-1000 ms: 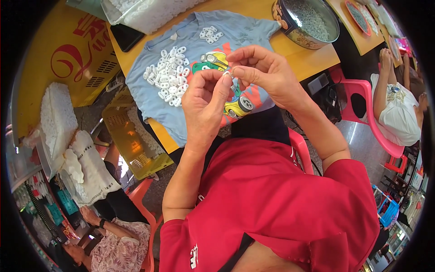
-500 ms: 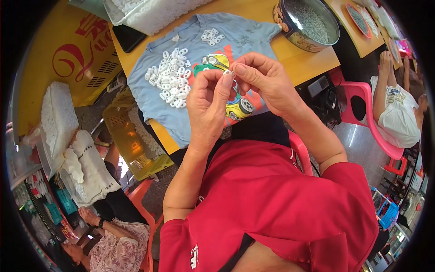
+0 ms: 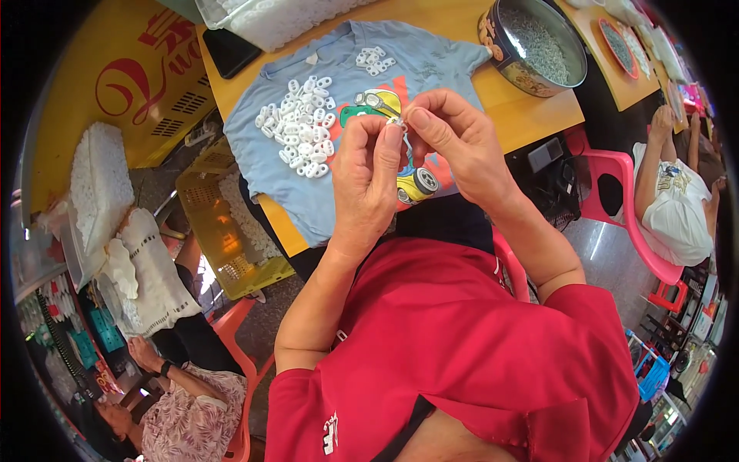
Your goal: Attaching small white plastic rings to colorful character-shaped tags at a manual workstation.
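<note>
My left hand (image 3: 368,173) and my right hand (image 3: 459,142) meet above a light-blue T-shirt (image 3: 289,204) spread over the table. Between the thumbs and forefingers of both is a small white plastic piece (image 3: 396,121), mostly hidden by the fingertips. Both hands are closed in a pinch. To the left of them, a pile of small white oval pieces with holes (image 3: 304,127) lies on the shirt. Farther off, near the collar, sits a smaller cluster of similar white pieces (image 3: 375,60).
A round tin (image 3: 514,71) of small grey metal parts stands at the table's far right. A white tray (image 3: 296,21) and a dark phone-like slab (image 3: 231,52) are at the far left. Below the table's left edge is a yellow crate (image 3: 212,208). Other people sit at both sides.
The view has shifted a little, so the table things appear slightly lower and to the right. Both hands keep their pinch, with only small finger movement.
</note>
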`<state>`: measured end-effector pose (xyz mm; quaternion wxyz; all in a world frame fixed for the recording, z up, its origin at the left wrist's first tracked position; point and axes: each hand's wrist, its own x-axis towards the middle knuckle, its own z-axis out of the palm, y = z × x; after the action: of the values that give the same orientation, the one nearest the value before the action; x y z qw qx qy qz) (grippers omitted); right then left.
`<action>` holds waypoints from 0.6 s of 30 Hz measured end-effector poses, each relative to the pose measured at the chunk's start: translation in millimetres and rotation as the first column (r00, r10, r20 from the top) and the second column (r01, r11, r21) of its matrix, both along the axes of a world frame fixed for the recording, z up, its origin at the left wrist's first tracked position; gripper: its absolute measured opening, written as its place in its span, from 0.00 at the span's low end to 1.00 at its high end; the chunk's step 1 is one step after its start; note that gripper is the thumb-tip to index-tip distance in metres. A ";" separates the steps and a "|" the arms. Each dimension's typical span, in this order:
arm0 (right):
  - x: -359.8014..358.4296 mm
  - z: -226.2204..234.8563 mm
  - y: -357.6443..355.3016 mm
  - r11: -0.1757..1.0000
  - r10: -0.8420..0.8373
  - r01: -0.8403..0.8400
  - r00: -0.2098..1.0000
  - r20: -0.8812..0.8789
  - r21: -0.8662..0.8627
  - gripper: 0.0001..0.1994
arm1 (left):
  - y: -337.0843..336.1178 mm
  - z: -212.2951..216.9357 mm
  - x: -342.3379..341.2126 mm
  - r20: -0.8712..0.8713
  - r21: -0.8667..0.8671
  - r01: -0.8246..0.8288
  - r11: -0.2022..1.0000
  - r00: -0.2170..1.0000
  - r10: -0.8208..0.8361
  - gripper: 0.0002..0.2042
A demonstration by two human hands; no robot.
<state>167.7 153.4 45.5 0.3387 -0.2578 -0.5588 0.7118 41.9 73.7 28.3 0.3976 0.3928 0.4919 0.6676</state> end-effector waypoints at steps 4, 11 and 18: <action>-1.4 2.4 -1.3 0.999 -0.004 0.004 1.000 -0.003 -0.050 0.09 | -1.0 0.7 -0.5 -0.051 -0.007 -0.011 1.000 0.999 0.010 0.05; -1.9 2.0 -1.5 1.000 0.001 -0.001 1.000 0.002 -0.004 0.09 | -1.4 -2.8 0.0 -0.089 0.010 -0.028 1.000 0.996 0.029 0.04; -1.8 2.2 -1.6 0.999 -0.015 0.015 1.000 -0.002 -0.036 0.09 | -1.3 0.6 -0.1 -0.136 0.020 -0.036 0.999 0.990 0.038 0.05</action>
<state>165.9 151.8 47.7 0.3399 -0.2673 -0.5434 0.7195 41.7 72.4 28.9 0.3472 0.4319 0.5193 0.6505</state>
